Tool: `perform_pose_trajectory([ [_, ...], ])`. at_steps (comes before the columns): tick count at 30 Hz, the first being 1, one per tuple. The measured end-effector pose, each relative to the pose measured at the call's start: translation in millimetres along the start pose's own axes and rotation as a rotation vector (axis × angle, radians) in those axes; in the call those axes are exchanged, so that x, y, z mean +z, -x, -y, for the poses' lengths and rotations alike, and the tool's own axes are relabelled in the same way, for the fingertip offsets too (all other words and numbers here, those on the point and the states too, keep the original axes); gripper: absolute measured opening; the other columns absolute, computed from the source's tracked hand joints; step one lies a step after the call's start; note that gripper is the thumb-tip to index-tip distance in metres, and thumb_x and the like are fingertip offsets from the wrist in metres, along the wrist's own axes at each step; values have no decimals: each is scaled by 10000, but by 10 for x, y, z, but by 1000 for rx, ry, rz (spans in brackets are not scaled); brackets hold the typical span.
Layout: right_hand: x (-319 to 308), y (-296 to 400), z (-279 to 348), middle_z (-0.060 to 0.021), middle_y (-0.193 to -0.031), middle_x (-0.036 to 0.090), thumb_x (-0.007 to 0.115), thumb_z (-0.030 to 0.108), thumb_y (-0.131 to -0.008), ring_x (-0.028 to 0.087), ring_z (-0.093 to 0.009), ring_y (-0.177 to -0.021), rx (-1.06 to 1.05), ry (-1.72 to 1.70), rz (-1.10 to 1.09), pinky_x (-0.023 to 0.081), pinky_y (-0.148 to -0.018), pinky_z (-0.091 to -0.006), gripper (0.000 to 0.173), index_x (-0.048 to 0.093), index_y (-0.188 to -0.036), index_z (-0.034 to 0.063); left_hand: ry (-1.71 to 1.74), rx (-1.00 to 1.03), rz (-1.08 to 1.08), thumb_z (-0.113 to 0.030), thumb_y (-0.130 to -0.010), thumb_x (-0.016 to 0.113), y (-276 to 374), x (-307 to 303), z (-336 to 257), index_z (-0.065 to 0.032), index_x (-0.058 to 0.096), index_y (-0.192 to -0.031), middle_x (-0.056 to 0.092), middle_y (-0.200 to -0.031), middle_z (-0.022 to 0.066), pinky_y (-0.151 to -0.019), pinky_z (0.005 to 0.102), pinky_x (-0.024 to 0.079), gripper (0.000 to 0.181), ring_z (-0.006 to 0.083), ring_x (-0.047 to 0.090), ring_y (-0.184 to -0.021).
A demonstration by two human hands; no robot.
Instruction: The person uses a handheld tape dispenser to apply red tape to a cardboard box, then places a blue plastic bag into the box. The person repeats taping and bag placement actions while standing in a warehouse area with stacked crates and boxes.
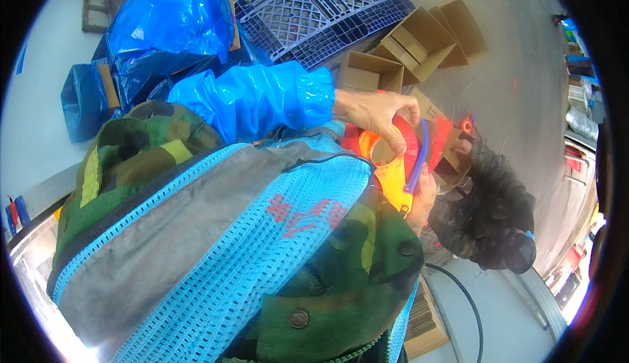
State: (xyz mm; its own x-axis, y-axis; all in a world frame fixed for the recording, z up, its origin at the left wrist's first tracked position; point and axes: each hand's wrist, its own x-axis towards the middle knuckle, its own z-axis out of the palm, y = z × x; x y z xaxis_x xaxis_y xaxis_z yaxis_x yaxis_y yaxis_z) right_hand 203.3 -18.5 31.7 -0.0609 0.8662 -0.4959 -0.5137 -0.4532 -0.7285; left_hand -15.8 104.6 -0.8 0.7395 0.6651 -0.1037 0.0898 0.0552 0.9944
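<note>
My left hand [381, 112], coming from a shiny blue sleeve cover, curls its thumb and fingers over the round end of an orange tape dispenser [391, 180]. A curved blue-purple strip [421, 154] runs along the dispenser's far side. Red material, which looks like tape, lies within and behind the orange frame. From the other side my right hand [422, 198] grips the dispenser's lower end; most of its fingers are hidden behind it. The dispenser is held close in front of my blue mesh vest [275, 225].
Beyond my hands a co-worker in dark clothing [484, 205] bends beside a cardboard box [449, 169], near another orange-red dispenser [467, 124]. Open cartons [415, 43] stand by a blue plastic pallet [314, 9]. Blue bags [169, 19] sit at upper left; a black cable [464, 289] crosses the floor.
</note>
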Motion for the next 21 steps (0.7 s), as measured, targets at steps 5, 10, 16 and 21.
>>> perform_pose_trajectory([
  [5,-33,-57,126,-98,-992,693,565,169,-1008,699,-177,-884,-69,170,-32,588,-777,-301,242,622,-1131,-31,243,-93,86,-251,-791,794,-44,45,-264,-5,614,-1231,699,-1066,117,-875,317,539,535,148,653,-988],
  [10,-34,-136,133,-128,-1058,695,528,173,-1021,701,-206,-966,-79,211,94,590,-840,-336,257,631,-1123,-39,352,-117,28,-212,-836,745,-5,89,-236,-21,556,-1312,655,-1159,98,-874,288,537,547,137,629,-1046],
  [16,123,-336,155,-97,-1018,704,558,209,-1019,609,-143,-648,195,-314,-242,479,-515,-236,219,629,-1130,34,1114,-272,55,-397,-970,658,30,253,79,-34,491,-1407,575,-1394,153,-1076,426,479,592,269,591,-1253],
  [21,322,-509,340,-38,-730,594,580,333,-1019,341,-46,-432,265,-249,7,274,-373,-192,279,603,-934,68,1567,-198,425,-483,-993,562,70,285,161,-38,529,-1341,613,-1245,150,-867,400,536,566,260,619,-1084],
])
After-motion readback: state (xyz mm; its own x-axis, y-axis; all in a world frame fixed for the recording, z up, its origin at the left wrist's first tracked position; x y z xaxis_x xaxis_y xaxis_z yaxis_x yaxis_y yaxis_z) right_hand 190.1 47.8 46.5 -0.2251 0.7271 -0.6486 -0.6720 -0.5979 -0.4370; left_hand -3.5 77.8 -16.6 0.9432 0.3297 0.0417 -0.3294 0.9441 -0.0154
